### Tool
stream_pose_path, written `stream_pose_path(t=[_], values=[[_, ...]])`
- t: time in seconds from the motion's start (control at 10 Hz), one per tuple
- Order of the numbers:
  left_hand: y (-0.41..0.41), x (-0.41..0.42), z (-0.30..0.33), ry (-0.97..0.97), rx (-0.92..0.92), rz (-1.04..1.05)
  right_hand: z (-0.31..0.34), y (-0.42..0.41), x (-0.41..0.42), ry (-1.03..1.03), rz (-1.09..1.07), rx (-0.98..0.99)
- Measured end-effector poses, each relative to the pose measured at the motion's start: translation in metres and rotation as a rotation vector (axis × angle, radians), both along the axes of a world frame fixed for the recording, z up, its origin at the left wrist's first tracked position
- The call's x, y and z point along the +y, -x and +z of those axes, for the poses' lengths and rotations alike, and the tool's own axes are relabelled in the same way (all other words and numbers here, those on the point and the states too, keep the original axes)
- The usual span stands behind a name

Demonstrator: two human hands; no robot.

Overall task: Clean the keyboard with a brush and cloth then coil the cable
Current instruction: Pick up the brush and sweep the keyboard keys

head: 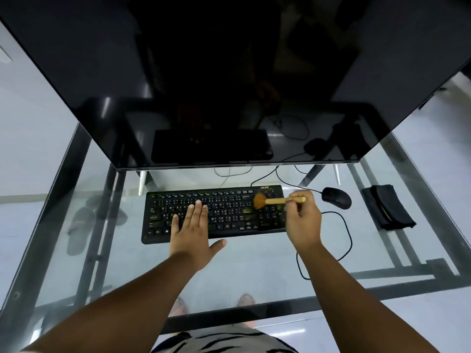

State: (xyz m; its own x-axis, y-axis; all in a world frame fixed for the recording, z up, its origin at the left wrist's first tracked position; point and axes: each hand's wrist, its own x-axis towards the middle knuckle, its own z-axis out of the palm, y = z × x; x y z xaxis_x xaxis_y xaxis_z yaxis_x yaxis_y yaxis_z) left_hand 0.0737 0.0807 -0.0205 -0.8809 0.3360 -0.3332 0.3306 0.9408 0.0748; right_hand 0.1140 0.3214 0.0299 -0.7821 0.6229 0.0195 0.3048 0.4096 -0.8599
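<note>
Right now the right hand pinches the brush — handle lying along the keyboard's long axis, bristles on its right-end keys. Left hand presses flat, fingers straight, mid-counter — folded cloth waits near the right edge.

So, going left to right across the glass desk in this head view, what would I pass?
Left hand flat on the keyboard → brush → right hand holding it → mouse → folded dark cloth.

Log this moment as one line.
stage: brushing | right hand: holds brush on keyboard | left hand: flat on keys | cloth: untouched
</note>
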Motion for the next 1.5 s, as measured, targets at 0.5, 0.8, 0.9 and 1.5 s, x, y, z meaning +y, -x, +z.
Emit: stream_pose_path(t=[0.5,0.8,0.9,1.5], values=[[-0.007,0.037,-0.006,-0.024,-0.034,-0.037,-0.005,-0.013,0.029,-0.198,0.044,-0.097],[-0.009,0.041,-0.007,-0.012,-0.024,-0.016,-0.002,-0.017,0.038,-0.123,0.059,-0.060],[-0.009,0.041,-0.007,-0.019,-0.021,-0.014,0.000,-0.018,0.036,-0.207,0.116,-0.103],[-0.001,-0.071,-0.002,-0.046,0.014,0.155,0.003,0.023,-0.083,0.380,0.137,0.009]])
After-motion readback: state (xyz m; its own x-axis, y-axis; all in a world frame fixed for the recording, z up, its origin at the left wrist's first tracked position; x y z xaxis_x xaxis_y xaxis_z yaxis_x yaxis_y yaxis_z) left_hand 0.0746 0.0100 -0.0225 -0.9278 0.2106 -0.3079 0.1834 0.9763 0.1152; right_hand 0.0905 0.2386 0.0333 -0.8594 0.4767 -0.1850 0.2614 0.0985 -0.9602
